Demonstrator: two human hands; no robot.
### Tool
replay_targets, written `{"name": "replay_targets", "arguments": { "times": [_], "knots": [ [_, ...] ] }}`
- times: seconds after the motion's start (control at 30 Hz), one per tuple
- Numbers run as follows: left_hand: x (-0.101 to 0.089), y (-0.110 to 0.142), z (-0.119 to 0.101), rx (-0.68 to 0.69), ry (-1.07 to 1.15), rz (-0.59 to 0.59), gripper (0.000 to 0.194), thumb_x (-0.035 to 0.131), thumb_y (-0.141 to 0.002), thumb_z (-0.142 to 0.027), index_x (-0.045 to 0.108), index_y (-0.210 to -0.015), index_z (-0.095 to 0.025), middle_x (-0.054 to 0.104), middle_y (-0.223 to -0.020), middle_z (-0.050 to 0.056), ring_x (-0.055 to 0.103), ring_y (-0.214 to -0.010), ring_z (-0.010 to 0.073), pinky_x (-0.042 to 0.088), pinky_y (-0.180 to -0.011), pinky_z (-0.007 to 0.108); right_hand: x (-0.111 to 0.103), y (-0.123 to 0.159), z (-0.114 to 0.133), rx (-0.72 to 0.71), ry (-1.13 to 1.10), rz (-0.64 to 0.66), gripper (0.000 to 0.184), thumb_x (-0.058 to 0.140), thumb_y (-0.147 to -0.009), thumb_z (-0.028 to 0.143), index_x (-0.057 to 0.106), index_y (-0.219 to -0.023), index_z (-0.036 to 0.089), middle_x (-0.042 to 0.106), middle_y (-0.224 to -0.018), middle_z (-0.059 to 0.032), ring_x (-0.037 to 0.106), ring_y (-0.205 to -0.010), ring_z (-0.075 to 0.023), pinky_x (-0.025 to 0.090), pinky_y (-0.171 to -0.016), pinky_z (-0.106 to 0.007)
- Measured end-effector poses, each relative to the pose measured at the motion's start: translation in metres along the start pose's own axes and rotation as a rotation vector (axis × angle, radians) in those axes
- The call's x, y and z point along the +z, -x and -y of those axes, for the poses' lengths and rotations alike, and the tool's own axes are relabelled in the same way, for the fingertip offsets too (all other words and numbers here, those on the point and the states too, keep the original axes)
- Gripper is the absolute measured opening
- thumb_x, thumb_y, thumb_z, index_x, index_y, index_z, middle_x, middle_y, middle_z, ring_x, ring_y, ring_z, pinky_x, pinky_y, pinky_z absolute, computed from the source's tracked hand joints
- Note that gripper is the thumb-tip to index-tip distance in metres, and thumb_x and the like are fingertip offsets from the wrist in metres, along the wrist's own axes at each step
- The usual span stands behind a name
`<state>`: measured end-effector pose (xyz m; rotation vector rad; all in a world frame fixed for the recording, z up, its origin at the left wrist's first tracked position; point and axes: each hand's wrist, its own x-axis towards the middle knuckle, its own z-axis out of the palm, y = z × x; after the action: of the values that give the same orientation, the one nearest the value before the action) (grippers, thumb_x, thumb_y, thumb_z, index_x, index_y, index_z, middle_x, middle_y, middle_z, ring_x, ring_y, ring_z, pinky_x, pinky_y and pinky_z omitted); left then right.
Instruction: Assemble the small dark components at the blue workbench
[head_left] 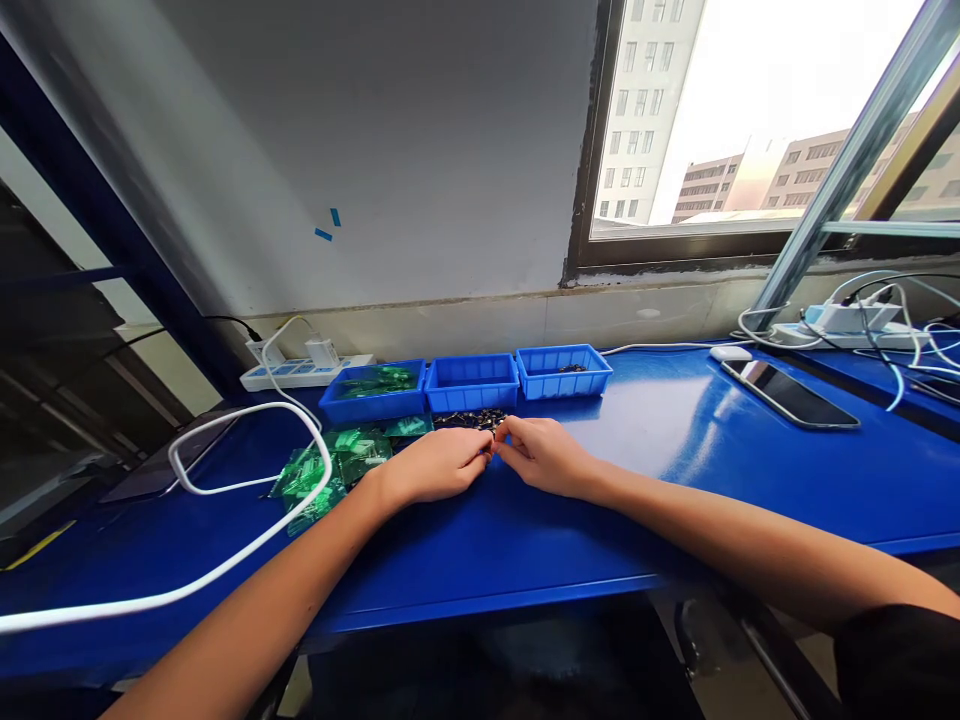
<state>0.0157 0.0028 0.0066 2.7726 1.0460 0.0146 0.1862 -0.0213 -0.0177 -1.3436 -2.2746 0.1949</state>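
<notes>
Small dark parts (471, 417) lie heaped on a blue bench (645, 430), just beyond a person's two hands; the left hand (448, 463) and right hand (546, 456) all but meet, fingers curled inward, though what they grip, if anything, cannot be told; green bags (360, 446) spread beside the left wrist; three bins (472, 399) line up behind the heap, the right one holding some dark pieces; a phone (793, 394) rests well apart at right; a white cable (150, 602) loops at left.
</notes>
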Motion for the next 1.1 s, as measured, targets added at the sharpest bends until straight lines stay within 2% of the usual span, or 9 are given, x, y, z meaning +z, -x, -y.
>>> {"name": "replay_targets", "arguments": {
  "times": [0.27, 0.57, 0.67, 0.8, 0.93, 1.1],
  "knots": [
    [-0.0029, 0.0014, -0.0028, -0.007, 0.011, 0.009, 0.018, 0.034, -0.087, -0.022, 0.050, -0.080, -0.019, 0.064, -0.091, 0.005, 0.060, -0.081, 0.0181, 0.043, -0.070, 0.027, -0.0011, -0.0005, 0.0025, -0.002, 0.028, 0.002, 0.014, 0.052, -0.085, 0.025, 0.060, -0.078, 0.017, 0.058, -0.063, 0.0001, 0.050, -0.058, -0.0105, 0.028, -0.055, -0.021],
    [-0.0028, 0.0009, -0.0023, -0.009, 0.002, 0.010, 0.021, 0.032, -0.087, -0.023, 0.052, -0.082, -0.018, 0.064, -0.091, 0.006, 0.060, -0.082, 0.0186, 0.044, -0.071, 0.028, -0.0004, -0.0009, 0.0008, -0.041, 0.057, -0.012, 0.027, 0.051, -0.086, 0.028, 0.053, -0.061, 0.017, 0.051, -0.056, 0.0013, 0.044, -0.054, -0.0094, 0.024, -0.053, -0.022],
    [-0.0028, 0.0009, -0.0025, -0.018, -0.015, 0.016, 0.023, 0.031, -0.088, -0.024, 0.052, -0.082, -0.018, 0.065, -0.091, 0.006, 0.060, -0.082, 0.0188, 0.044, -0.071, 0.028, -0.0002, -0.0002, 0.0003, -0.042, 0.034, -0.026, 0.021, 0.052, -0.085, 0.026, 0.055, -0.066, 0.017, 0.049, -0.055, 0.0026, 0.042, -0.053, -0.0088, 0.024, -0.053, -0.022],
    [-0.0025, 0.0006, -0.0021, -0.008, -0.022, 0.020, 0.022, 0.031, -0.088, -0.022, 0.053, -0.087, -0.018, 0.065, -0.095, 0.006, 0.060, -0.087, 0.0191, 0.044, -0.074, 0.028, -0.0008, 0.0016, -0.0002, -0.070, -0.017, -0.027, 0.008, 0.056, -0.081, 0.025, 0.059, -0.082, 0.018, 0.043, -0.053, 0.0065, 0.037, -0.049, -0.0077, 0.025, -0.053, -0.021],
    [-0.0026, 0.0011, -0.0016, -0.017, -0.024, 0.020, 0.021, 0.033, -0.087, -0.021, 0.053, -0.088, -0.018, 0.065, -0.096, 0.007, 0.061, -0.087, 0.0191, 0.045, -0.074, 0.028, -0.0013, 0.0023, -0.0003, -0.071, -0.045, -0.019, 0.015, 0.057, -0.080, 0.024, 0.057, -0.094, 0.017, 0.040, -0.053, 0.0080, 0.036, -0.049, -0.0078, 0.025, -0.053, -0.021],
    [-0.0027, 0.0017, -0.0021, -0.013, -0.013, 0.029, 0.021, 0.033, -0.088, -0.023, 0.053, -0.090, -0.018, 0.065, -0.099, 0.007, 0.061, -0.090, 0.0199, 0.045, -0.077, 0.029, -0.0007, 0.0014, 0.0003, -0.077, -0.025, 0.006, 0.012, 0.054, -0.080, 0.015, 0.059, -0.090, 0.018, 0.045, -0.055, 0.0064, 0.040, -0.051, -0.0086, 0.027, -0.054, -0.021]
  ]
}}
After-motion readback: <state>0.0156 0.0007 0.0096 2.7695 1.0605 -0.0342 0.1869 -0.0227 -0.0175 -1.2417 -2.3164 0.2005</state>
